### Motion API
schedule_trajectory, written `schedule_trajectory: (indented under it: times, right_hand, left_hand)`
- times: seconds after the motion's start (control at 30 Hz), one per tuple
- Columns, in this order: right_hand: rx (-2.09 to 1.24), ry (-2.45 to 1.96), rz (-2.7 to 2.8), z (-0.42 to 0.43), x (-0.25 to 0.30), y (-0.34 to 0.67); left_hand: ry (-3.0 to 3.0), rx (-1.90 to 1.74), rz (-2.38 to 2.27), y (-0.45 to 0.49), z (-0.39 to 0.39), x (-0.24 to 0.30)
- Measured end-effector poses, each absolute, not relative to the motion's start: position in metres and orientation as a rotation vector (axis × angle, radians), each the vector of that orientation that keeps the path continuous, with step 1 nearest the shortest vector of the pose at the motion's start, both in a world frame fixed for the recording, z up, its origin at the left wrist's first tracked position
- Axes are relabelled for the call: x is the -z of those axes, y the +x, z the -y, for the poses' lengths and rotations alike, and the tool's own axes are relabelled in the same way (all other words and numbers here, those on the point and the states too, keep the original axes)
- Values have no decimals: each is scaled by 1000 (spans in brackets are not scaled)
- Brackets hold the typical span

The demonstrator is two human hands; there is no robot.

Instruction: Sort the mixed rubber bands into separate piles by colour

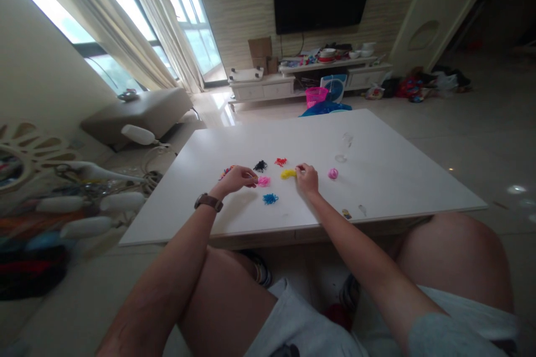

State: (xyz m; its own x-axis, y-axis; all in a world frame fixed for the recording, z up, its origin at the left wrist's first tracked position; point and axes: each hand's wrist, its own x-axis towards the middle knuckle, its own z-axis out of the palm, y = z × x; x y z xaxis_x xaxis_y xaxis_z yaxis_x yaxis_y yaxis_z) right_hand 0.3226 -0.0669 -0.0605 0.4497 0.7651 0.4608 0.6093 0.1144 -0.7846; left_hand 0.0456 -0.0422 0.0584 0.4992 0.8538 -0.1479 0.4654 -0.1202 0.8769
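Observation:
Small elastic bands lie sorted by colour in little piles on the white table. My left hand (238, 179) is pinched closed beside the pink elastic bands (263, 181); what its fingertips hold is too small to make out. Partly behind that hand sits a mixed-colour pile (226, 172). The fingers of my right hand (307, 178) are closed on the right end of the yellow elastic bands (288, 174). Black bands (260, 165) and red bands (281, 162) lie farther back. Nearer to me are the blue bands (270, 198).
The white table (393, 173) bears a pink coil (333, 173), a clear ring-like piece (340, 158) and a small yellow figure (347, 213) near its front edge. Beyond stand a pink basket (316, 96) and a low cabinet (268, 87). A lamp-like fixture (138, 135) is at left.

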Motion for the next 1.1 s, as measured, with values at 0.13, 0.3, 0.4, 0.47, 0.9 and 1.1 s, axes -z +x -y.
schedule_trajectory:
  times: [0.13, 0.3, 0.4, 0.47, 0.9, 1.1]
  right_hand:
    - [-108, -1449, 1399, 78, 56, 318]
    - [-103, -1175, 1702, 96, 51, 299]
    - [-164, -1104, 1754, 106, 49, 285]
    - [-221, -1054, 1818, 111, 47, 279]
    - [-502, -950, 1791, 113, 46, 285]
    - [-502, -1061, 1652, 113, 47, 285]
  left_hand:
    - [1771, -459, -1109, 52, 43, -58]
    - [1773, -408, -1042, 63, 39, -52]
    - [1783, -358, -989, 71, 39, -50]
    - [1796, -322, -950, 77, 39, -49]
    - [1856, -236, -880, 93, 35, -39]
    - [1901, -260, -866, 93, 37, -36]
